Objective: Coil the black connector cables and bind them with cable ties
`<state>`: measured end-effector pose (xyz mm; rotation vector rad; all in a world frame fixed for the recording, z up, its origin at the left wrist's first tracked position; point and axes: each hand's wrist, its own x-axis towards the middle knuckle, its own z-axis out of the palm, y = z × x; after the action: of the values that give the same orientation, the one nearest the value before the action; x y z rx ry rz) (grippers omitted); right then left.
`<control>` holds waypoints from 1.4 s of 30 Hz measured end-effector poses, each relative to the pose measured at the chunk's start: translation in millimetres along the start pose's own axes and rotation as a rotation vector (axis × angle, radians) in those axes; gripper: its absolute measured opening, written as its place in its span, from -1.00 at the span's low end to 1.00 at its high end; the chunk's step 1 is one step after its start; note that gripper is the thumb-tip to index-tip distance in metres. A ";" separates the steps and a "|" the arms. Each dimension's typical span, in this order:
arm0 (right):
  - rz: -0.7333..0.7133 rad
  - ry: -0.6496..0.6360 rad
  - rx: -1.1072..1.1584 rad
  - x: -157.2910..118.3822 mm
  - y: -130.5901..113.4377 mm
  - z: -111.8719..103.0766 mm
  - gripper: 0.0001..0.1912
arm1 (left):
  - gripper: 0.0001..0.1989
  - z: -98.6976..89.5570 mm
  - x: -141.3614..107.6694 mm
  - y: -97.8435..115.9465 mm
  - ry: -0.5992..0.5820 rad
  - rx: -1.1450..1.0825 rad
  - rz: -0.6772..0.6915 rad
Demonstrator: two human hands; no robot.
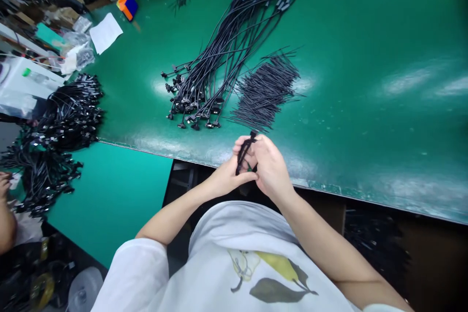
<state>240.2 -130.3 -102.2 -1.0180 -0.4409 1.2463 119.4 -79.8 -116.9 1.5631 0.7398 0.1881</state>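
Observation:
Close to the table's front edge, my left hand and my right hand meet around a coiled black cable. The fingers of both hands are closed on the coil, and part of it is hidden behind them. A dark connector end pokes out at the top, between the fingertips. Just beyond my hands lies a pile of thin black ties. To its left a loose bundle of long black cables stretches across the table, small connectors at its near end.
The green table spans the view. A heap of black cables lies at the left, near another person's hand. Farther back are a white sheet, an orange and blue roll and a few loose ties.

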 end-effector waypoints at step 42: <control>-0.274 -0.234 -0.784 54.1 -51.4 -92.0 -0.47 | -0.53 -2.8 9.0 -8.0 -0.180 -0.678 -0.242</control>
<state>356.3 -115.3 -120.1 -1.4019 -1.2730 0.9486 122.2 -72.9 -126.8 0.8272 0.6280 0.1000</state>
